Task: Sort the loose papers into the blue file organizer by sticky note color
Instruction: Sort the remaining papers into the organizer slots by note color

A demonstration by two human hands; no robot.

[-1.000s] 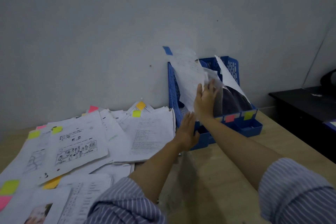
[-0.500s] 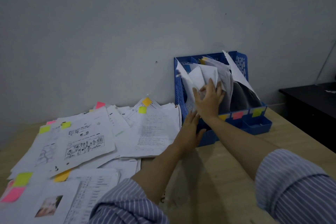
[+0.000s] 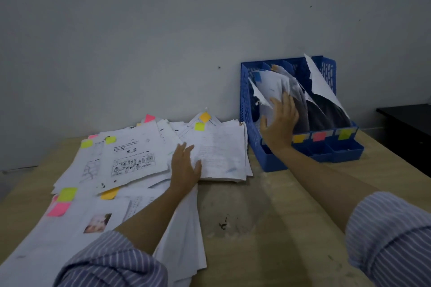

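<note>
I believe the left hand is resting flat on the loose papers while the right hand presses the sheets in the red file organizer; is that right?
Not quite: the file organizer is blue, not red, as the head view shows. The left hand does rest flat on the loose papers, and the right hand presses the sheets inside.

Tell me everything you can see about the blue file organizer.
The organizer is blue plastic with perforated side walls and upright dividers. It stands on the table against the wall, right of the loose papers. Orange, pink and yellow-green notes mark its low front rail. White sheets lean inside. The right hand presses flat on sheets in its leftmost slot.
</note>
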